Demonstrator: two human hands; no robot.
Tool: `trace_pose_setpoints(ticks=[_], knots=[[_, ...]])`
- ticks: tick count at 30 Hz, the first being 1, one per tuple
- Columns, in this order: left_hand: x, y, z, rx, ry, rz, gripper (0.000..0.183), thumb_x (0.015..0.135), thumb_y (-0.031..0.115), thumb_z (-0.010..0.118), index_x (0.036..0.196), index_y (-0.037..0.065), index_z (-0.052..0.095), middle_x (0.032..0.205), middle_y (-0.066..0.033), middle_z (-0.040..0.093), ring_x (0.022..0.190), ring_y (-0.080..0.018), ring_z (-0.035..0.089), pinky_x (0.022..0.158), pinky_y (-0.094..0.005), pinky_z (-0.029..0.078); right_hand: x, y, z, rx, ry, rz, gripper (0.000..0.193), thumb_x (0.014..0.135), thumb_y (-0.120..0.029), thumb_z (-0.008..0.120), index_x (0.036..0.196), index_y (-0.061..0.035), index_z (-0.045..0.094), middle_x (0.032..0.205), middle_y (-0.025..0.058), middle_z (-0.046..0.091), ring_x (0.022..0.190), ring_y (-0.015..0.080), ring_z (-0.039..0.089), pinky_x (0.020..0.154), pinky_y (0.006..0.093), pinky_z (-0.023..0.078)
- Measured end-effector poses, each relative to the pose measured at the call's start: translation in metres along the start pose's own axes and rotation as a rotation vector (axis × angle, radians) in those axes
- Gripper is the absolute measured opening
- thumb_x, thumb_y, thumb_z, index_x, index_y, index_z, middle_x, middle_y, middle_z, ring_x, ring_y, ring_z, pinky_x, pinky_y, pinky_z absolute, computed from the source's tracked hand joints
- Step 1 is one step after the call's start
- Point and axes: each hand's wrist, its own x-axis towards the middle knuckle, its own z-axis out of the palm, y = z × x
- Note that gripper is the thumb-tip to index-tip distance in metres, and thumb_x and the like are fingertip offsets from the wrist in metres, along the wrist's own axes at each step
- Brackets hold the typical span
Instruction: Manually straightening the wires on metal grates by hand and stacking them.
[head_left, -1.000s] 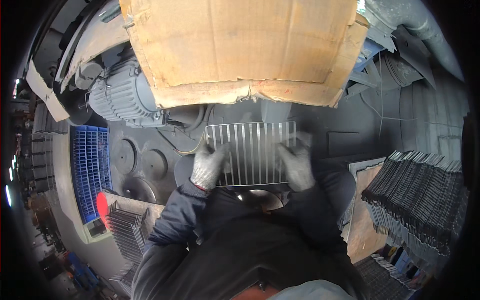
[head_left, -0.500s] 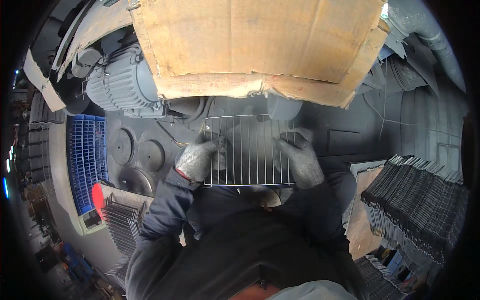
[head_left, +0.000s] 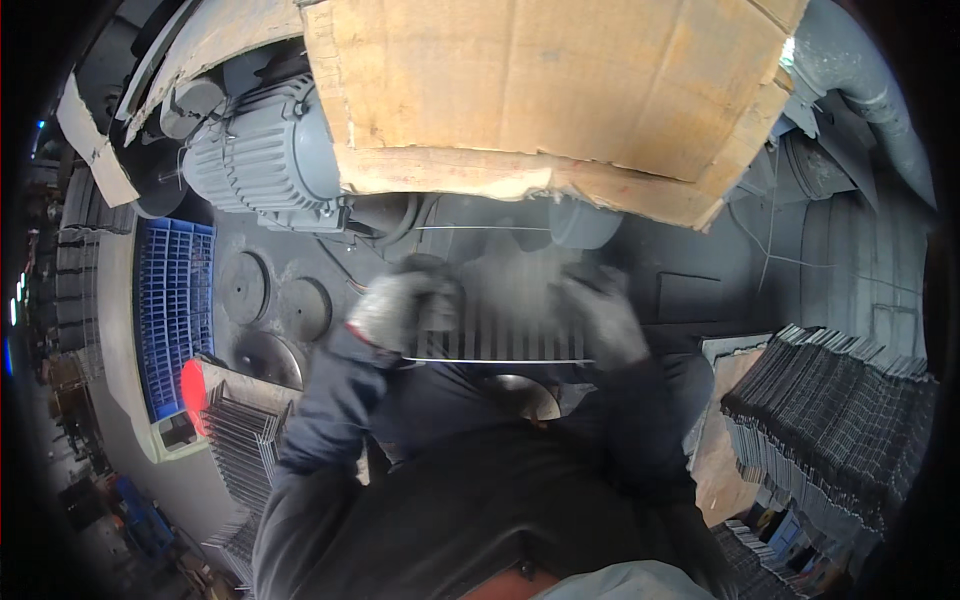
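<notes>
In front of my body is a wire rack, a rectangle of thin parallel metal rods. Its rods are smeared by motion, while the far and near edge wires stay sharp. At its left side my left hand, in a grey glove, is closed on the rack. My right hand, gloved as well, grips the opposite side; its fingertips are blurred. Just beyond the rack's far edge is a grey rounded machine part, partly under a cardboard sheet. Whether the rack touches that part, I cannot tell.
A grey ribbed motor stands at the far left. Nearer are a blue plastic crate, round dark discs and several racks beside a red disc. Many dark racks are stacked on the right.
The rack's rods have gone from sharp to smeared, and my hands have blurred while keeping hold. The surroundings have shifted slightly in view.
</notes>
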Motion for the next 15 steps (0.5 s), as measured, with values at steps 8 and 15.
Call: trace_pose_setpoints(ticks=[8, 15], knots=[[0.055, -0.034, 0.076, 0.420, -0.468, 0.087, 0.025, 0.101, 0.013, 0.067, 0.123, 0.002, 0.070, 0.105, -0.0117, 0.075, 0.089, -0.0257, 0.075, 0.082, -0.0372, 0.062, -0.075, -0.039, -0.073, 0.231, 0.148, -0.107, 0.035, 0.104, -0.015, 0.063, 0.133, 0.0042, 0.066, 0.109, 0.0110, 0.073, 0.095, 0.0190, 0.070, 0.081, 0.0331, 0.056], [-0.009, -0.061, 0.172, 0.848, -0.780, 1.202, 0.034, 0.098, 0.001, 0.059, 0.130, -0.001, 0.068, 0.142, -0.0228, 0.060, 0.130, -0.0348, 0.063, 0.106, -0.0417, 0.055, -0.262, -0.082, -0.095, -0.066, 0.734, -0.377, 0.041, 0.099, -0.013, 0.071, 0.136, 0.0032, 0.063, 0.101, 0.0066, 0.073, 0.081, 0.0138, 0.069, 0.072, 0.0278, 0.057]])
